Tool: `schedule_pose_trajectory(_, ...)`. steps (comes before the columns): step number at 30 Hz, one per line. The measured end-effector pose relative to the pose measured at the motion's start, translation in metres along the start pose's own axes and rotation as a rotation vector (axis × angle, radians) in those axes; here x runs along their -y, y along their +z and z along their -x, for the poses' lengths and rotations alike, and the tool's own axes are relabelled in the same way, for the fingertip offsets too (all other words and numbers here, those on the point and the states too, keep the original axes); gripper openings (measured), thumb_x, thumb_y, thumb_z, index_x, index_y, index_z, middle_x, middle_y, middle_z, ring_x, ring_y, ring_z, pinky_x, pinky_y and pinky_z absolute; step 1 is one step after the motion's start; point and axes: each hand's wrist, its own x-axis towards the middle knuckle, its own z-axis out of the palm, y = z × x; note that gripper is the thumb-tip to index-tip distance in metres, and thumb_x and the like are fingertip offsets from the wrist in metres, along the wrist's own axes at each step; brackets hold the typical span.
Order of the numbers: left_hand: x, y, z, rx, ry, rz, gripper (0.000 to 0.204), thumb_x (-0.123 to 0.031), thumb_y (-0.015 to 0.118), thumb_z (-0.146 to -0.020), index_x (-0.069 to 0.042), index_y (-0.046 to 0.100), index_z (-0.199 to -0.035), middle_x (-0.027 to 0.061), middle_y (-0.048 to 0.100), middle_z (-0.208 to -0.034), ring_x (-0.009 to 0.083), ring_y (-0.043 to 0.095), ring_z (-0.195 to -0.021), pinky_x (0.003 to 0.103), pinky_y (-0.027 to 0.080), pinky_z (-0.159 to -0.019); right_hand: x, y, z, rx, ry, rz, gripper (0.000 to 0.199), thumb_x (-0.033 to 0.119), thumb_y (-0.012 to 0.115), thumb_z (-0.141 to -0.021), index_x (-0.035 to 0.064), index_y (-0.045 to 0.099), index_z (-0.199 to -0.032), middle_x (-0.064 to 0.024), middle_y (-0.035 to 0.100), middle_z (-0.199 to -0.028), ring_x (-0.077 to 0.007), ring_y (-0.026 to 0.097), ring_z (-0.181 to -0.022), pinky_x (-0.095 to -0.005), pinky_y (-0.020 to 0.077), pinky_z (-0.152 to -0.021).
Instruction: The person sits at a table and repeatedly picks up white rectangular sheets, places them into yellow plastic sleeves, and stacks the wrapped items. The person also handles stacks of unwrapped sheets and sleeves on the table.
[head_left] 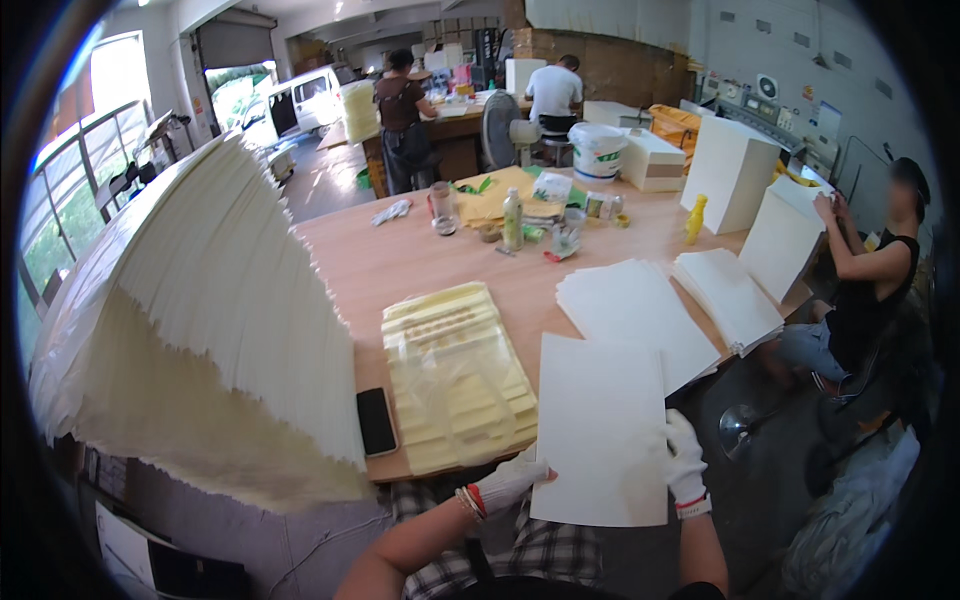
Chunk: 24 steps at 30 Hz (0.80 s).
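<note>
I hold a plain white sheet (601, 428) over the near edge of the wooden table (400, 260). My left hand (512, 479), in a white glove, grips the sheet's lower left edge. My right hand (684, 459), also gloved, grips its right edge. Beside the sheet on the left lies a fanned stack of pale yellow sheets (455, 375) with a clear plastic wrapper on it. Beyond the held sheet, stacks of white sheets (630, 310) rest on the table.
A tall leaning pile of cream sheets (210, 310) fills the left. A black phone (376, 421) lies near the table's front edge. Bottles and a jar (512, 220) stand mid-table, a white bucket (597, 152) farther back. A seated person (870, 280) handles white sheets at right; two people work at the back.
</note>
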Motion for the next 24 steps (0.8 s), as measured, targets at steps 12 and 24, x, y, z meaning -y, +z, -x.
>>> schedule_pose_trajectory(12, -0.015, 0.011, 0.048, -0.509, 0.709, -1.457, 0.071, -0.038, 0.064, -0.069, 0.002, 0.042, -0.123, 0.0303, 0.036, -0.124, 0.0457, 0.035, -0.117, 0.065, 0.015, -0.101, -0.027, 0.147, 0.025, -0.231, 0.134, -0.481, 0.038, 0.018, 0.059, -0.086, -0.007, 0.05, -0.113, -0.0146, 0.062, -0.102, -0.0212, 0.06, -0.089, -0.0318, 0.0491, -0.077)
schedule_pose_trajectory(24, -0.041, -0.001, 0.017, -0.408, 0.743, -1.295, 0.027, -0.017, 0.057, -0.078, -0.002, 0.057, -0.102, 0.0149, 0.06, -0.082, 0.0325, 0.058, -0.082, 0.045, 0.043, -0.087, -0.03, 0.157, -0.008, 0.425, 0.026, 0.516, 0.029, 0.024, 0.064, -0.073, 0.0122, 0.059, -0.099, -0.0127, 0.062, -0.094, -0.0327, 0.062, -0.083, -0.0383, 0.0508, -0.068)
